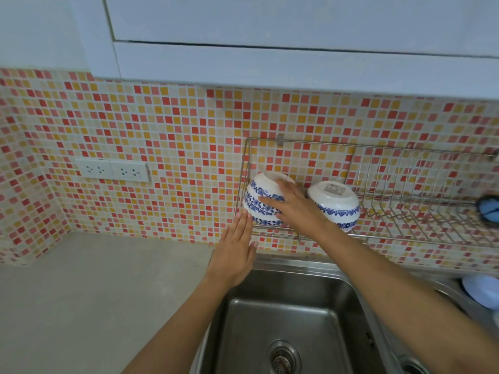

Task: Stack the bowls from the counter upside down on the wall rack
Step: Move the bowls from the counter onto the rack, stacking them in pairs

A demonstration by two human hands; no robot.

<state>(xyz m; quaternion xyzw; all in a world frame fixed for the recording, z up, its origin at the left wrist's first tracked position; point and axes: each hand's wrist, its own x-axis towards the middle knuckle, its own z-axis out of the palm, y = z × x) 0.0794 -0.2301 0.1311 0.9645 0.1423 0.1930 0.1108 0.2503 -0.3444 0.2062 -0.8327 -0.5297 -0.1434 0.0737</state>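
A stack of white bowls with blue flower bands lies upside down at the left end of the wire wall rack. My right hand rests flat on the stack's right side, fingers spread over the top bowl. A second upside-down stack of the same bowls stands just right of my wrist. My left hand is held flat, fingers together, its tips touching the rack's left edge at the stack's lower side. It holds nothing.
A steel sink lies directly below the rack. Grey counter stretches to the left. A double wall socket sits on the mosaic tiles. A blue item lies at the rack's right end. White cupboards hang overhead.
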